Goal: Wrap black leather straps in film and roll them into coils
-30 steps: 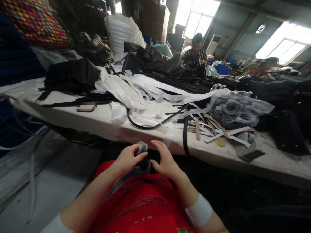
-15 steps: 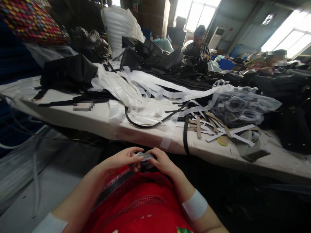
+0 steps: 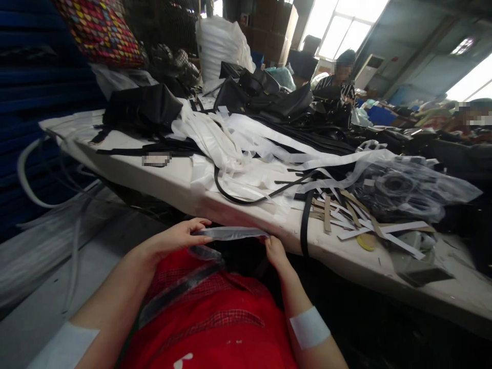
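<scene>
A pale table (image 3: pixel 130 171) carries white strips (image 3: pixel 215 139), black straps (image 3: pixel 128 152), clear plastic (image 3: pixel 451 190) and a yellow disc (image 3: pixel 366 242).

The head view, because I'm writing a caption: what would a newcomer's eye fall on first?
Probably the red garment at bottom centre, with the left hand and right hand holding a clear strip between them above it. Next, perhaps, the white strips heaped on the table, and the multicoloured cloth at top left.

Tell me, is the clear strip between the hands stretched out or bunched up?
Stretched out: the clear strip runs nearly straight from the left hand to the right hand. How taut, I cannot tell.
</scene>
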Motion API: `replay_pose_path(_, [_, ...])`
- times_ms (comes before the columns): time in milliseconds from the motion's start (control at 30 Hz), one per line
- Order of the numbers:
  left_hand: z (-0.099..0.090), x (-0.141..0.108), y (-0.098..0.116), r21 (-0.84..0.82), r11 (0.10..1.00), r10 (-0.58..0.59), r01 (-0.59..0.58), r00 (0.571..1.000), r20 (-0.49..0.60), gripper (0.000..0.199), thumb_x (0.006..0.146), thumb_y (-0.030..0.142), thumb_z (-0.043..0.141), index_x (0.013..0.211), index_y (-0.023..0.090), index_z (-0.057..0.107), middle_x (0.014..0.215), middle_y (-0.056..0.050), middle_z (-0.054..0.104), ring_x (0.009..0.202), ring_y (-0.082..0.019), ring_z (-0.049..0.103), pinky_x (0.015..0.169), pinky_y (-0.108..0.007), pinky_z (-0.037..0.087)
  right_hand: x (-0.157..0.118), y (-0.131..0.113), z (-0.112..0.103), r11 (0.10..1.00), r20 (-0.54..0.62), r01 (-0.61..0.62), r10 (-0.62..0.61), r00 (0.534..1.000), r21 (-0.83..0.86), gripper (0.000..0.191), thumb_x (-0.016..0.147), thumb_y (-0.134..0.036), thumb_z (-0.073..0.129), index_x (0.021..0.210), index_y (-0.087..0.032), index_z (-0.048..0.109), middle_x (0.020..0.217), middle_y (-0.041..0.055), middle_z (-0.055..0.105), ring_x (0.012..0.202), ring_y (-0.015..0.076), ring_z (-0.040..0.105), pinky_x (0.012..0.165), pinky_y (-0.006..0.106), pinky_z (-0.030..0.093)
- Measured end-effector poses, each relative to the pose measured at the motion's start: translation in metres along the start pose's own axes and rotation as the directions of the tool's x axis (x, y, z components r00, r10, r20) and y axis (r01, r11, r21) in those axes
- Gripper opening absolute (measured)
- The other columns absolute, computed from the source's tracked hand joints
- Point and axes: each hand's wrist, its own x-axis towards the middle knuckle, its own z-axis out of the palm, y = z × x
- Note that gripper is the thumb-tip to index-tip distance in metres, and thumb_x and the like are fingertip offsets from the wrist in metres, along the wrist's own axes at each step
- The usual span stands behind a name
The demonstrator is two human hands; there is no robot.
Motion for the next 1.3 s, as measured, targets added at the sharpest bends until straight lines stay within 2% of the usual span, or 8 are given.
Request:
replay_pose_path(167, [0.003, -0.010, 0.002, -0.072, 0.990, -0.094, 0.117, 0.958, 0.270, 0.041, 0.081, 0.058, 0.063, 0.082, 0.017, 0.064, 0.062, -0.001, 0.065, 0.041, -0.010, 0.050, 0.042, -0.019, 0.037, -0.017, -0.023, -0.007, 0.998, 0.044, 0.037, -0.035, 0.998, -0.043, 0.035, 0.082, -0.016, 0.053, 0.113, -0.011, 0.066, 0.112, 0.0191, 0.066, 0.110, 0.0302, 0.060, 0.097, 0.043, 0.043])
replay_pose_path(300, [0.042, -0.007, 0.008, -0.038, 0.984, -0.147, 0.176, 0.909, 0.390, 0.043, 0.079, 0.064, 0.061, 0.082, 0.021, 0.058, 0.056, 0.001, 0.066, 0.033, -0.010, 0.046, 0.033, -0.019, 0.028, -0.045, -0.079, -0.020, 0.898, 0.144, 0.400, -0.427, 0.893, 0.186, 0.054, 0.084, -0.024, 0.058, 0.137, -0.021, 0.049, 0.136, 0.0104, 0.054, 0.123, 0.0242, 0.050, 0.104, 0.039, 0.038])
replay_pose_path(400, [0.060, -0.005, 0.017, 0.026, 0.987, -0.151, 0.159, 0.852, 0.501, 0.045, 0.080, 0.066, 0.057, 0.080, 0.022, 0.061, 0.056, -0.001, 0.067, 0.035, -0.012, 0.049, 0.033, -0.020, 0.030, -0.056, -0.107, -0.024, 0.867, 0.327, 0.398, -0.486, 0.811, 0.301, 0.036, 0.090, -0.035, 0.055, 0.123, -0.021, 0.061, 0.097, 0.0053, 0.069, 0.083, 0.0174, 0.061, 0.077, 0.029, 0.048])
replay_pose_path(633, [0.032, -0.014, 0.006, 0.151, 0.958, -0.278, 0.243, 0.661, 0.697, 0.053, 0.082, 0.070, 0.051, 0.075, 0.022, 0.072, 0.056, -0.009, 0.070, 0.034, -0.018, 0.051, 0.036, -0.029, 0.039, -0.051, -0.085, -0.024, 0.923, 0.330, 0.153, -0.275, 0.903, 0.352, 0.037, 0.077, -0.043, 0.071, 0.101, -0.015, 0.069, 0.052, -0.0073, 0.042, 0.047, 0.0082, 0.036, 0.047, 0.022, 0.028])
replay_pose_path(767, [0.038, -0.013, -0.002, 0.119, 0.979, -0.199, 0.164, 0.671, 0.714, 0.056, 0.084, 0.070, 0.047, 0.077, 0.022, 0.074, 0.056, -0.008, 0.070, 0.037, -0.019, 0.054, 0.038, -0.030, 0.043, -0.054, -0.094, -0.018, 0.938, 0.396, 0.190, -0.298, 0.869, 0.289, 0.052, 0.068, -0.045, 0.079, 0.109, -0.016, 0.068, 0.056, -0.0072, 0.043, 0.051, 0.0084, 0.037, 0.048, 0.022, 0.027])
replay_pose_path(933, [0.072, 0.000, -0.007, 0.002, 1.000, 0.022, -0.030, 0.794, 0.608, 0.047, 0.084, 0.061, 0.057, 0.067, 0.020, 0.073, 0.062, -0.005, 0.073, 0.049, -0.016, 0.061, 0.053, -0.026, 0.048, -0.066, -0.114, 0.000, 0.930, 0.480, 0.183, -0.325, 0.815, 0.318, 0.059, 0.065, -0.043, 0.082, 0.115, -0.018, 0.065, 0.078, -0.0002, 0.065, 0.067, 0.0140, 0.056, 0.059, 0.023, 0.043])
replay_pose_path(1200, [0.058, 0.004, -0.008, 0.005, 0.998, -0.050, 0.067, 0.698, 0.715, 0.055, 0.087, 0.064, 0.049, 0.080, 0.016, 0.074, 0.055, -0.004, 0.069, 0.041, -0.015, 0.056, 0.045, -0.024, 0.044, -0.057, -0.099, -0.031, 0.935, 0.417, 0.113, -0.255, 0.872, 0.336, 0.060, 0.067, -0.042, 0.080, 0.118, -0.016, 0.064, 0.054, -0.0080, 0.048, 0.047, 0.0080, 0.042, 0.045, 0.019, 0.032])
replay_pose_path(1300, [0.057, 0.008, -0.007, 0.004, 0.997, -0.065, 0.082, 0.763, 0.643, 0.052, 0.086, 0.064, 0.052, 0.080, 0.017, 0.075, 0.055, -0.003, 0.068, 0.042, -0.014, 0.054, 0.047, -0.024, 0.043, -0.055, -0.101, -0.034, 0.946, 0.424, 0.166, -0.275, 0.863, 0.277, 0.056, 0.064, -0.042, 0.082, 0.112, -0.016, 0.067, 0.061, -0.0050, 0.056, 0.053, 0.0097, 0.048, 0.049, 0.020, 0.037])
